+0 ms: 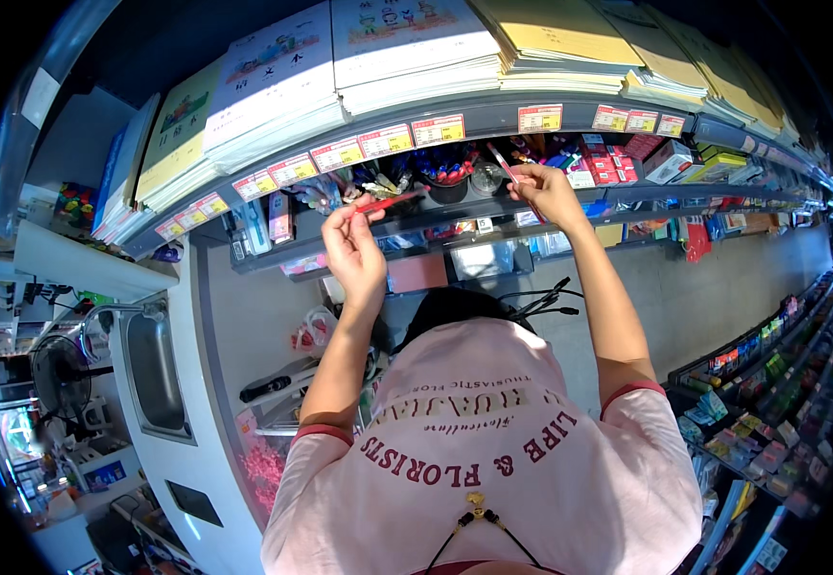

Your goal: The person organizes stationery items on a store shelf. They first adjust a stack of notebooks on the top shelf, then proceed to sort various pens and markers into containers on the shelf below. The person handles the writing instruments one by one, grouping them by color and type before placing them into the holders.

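Note:
My left hand (355, 248) pinches a red pen (390, 203) between thumb and fingers. The pen points right, and its far end is blurred. In my right hand (549, 192) is a slim pen (503, 162), tilted, with one end up by the shelf edge and the other showing below the fingers. Between the hands, on the shelf, stands a black round pen holder (449, 192) full of red and blue pens (452, 171). Beside it, close to my right hand, sits a clear round container (487, 178). More pens (384, 180) lie behind my left hand.
Stacked exercise books (416, 68) fill the shelf above, whose front edge (492, 129) carries price tags. Small red boxes (607, 165) sit to the right. Lower shelves hold a clear plastic bin (485, 260). At left are a metal sink (158, 374) and a fan (64, 370); stocked racks (769, 431) line the right.

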`<state>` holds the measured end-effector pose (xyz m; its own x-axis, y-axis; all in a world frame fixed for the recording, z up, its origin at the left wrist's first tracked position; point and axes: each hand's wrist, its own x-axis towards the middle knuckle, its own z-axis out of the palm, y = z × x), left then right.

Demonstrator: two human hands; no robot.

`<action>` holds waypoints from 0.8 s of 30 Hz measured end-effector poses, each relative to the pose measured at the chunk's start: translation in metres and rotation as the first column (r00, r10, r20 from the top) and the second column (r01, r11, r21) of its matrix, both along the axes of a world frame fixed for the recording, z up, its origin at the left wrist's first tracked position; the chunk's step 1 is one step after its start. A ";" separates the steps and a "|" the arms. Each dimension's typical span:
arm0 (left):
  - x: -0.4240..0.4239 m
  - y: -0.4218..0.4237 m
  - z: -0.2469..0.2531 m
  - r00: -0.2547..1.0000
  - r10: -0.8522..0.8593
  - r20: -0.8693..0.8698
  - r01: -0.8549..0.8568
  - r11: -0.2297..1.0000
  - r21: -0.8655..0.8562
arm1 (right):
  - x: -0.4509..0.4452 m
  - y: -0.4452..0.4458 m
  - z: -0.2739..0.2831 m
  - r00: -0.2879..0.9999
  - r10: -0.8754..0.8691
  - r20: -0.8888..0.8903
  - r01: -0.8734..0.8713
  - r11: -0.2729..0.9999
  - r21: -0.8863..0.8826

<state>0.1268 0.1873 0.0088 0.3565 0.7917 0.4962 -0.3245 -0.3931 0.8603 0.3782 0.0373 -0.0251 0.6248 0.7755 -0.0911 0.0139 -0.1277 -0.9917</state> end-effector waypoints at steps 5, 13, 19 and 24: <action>0.011 -0.005 -0.020 0.989 -0.038 -0.146 0.044 0.998 0.038 | -0.009 -0.005 0.038 0.948 0.169 0.271 -0.070 0.938 -0.340; 0.040 0.007 -0.023 0.952 0.028 -0.304 0.065 0.954 0.293 | 0.009 0.018 0.015 0.801 0.213 0.559 -0.092 0.967 -0.237; 0.054 0.009 -0.006 0.938 0.130 -0.321 0.063 0.848 0.526 | 0.010 0.042 0.046 0.821 0.404 0.403 -0.154 0.837 -0.526; 0.064 0.017 0.006 0.951 0.073 -0.300 0.094 0.858 0.505 | 0.020 0.046 0.037 0.943 0.332 -0.026 -0.330 0.922 -0.200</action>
<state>0.1912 0.2040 0.0143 0.5594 0.4526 0.6944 -0.0924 -0.7985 0.5949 0.3981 0.0831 0.0121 0.3370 0.9046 -0.2608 0.0976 -0.3091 -0.9460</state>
